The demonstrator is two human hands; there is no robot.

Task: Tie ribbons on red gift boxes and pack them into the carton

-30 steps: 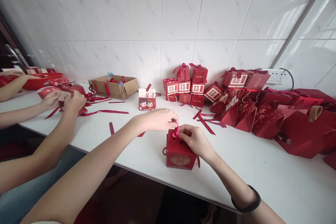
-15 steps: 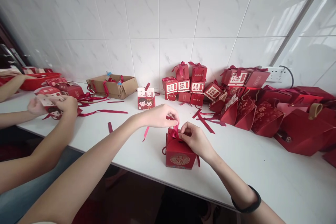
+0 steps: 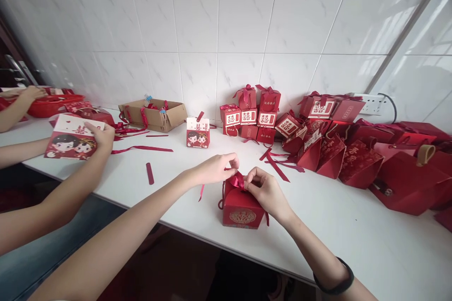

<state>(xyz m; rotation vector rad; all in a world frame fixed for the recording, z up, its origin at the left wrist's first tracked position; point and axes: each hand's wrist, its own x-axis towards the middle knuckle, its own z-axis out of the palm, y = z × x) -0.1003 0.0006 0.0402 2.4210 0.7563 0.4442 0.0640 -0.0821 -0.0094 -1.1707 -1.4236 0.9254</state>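
Note:
A small red gift box (image 3: 242, 207) with a gold emblem stands near the front edge of the white table (image 3: 353, 225). A red ribbon (image 3: 236, 180) sits on its top. My left hand (image 3: 216, 168) pinches the ribbon from the left, with one ribbon end hanging down beside the box. My right hand (image 3: 265, 188) pinches the ribbon from the right, fingers curled over the box top.
Stacked red gift boxes (image 3: 256, 113) and red bags (image 3: 356, 155) line the tiled wall. A cartoon-printed box (image 3: 197, 132) and a cardboard box (image 3: 153, 115) stand further left. A co-worker's hand (image 3: 100, 134) holds a flat printed box sheet (image 3: 72, 138). Ribbon scraps (image 3: 150, 172) lie about.
My hands have drawn the ribbon lower onto the box top. The co-worker at left has unfolded a printed box into a flat sheet.

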